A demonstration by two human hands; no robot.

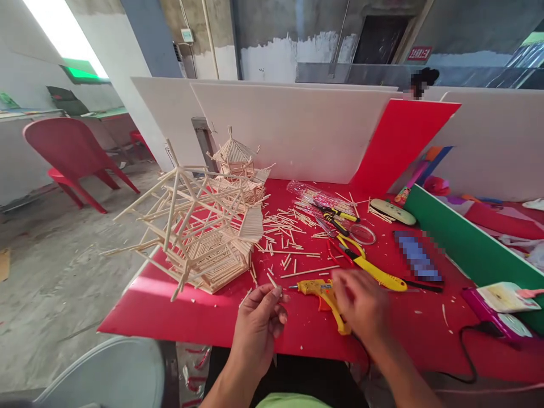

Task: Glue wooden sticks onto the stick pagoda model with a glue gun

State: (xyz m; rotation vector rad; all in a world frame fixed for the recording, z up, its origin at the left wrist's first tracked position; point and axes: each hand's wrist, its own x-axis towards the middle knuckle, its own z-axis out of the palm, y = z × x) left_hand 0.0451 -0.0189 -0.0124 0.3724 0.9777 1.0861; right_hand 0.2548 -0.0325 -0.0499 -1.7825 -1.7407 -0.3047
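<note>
Here, a short stick (271, 280) is pinched between the thumb and fingertips of the left hand (258, 318), just above the near part of the table (148, 309). The right hand (361, 303) is blurred and curled over the handle of the glue gun (317, 289), which lies on the table; whether it is gripped cannot be told. Just beyond, pliers (376, 273) and scattered offcuts (284, 226) are seen. To the left, a frame (199, 232) of sticks stands.

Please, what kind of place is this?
Probably a craft workbench in a shared workshop. A wooden stick model stands on the red table, the right hand is at a yellow glue gun, the left hand pinches a short stick, and white boards divide the desks.
</note>
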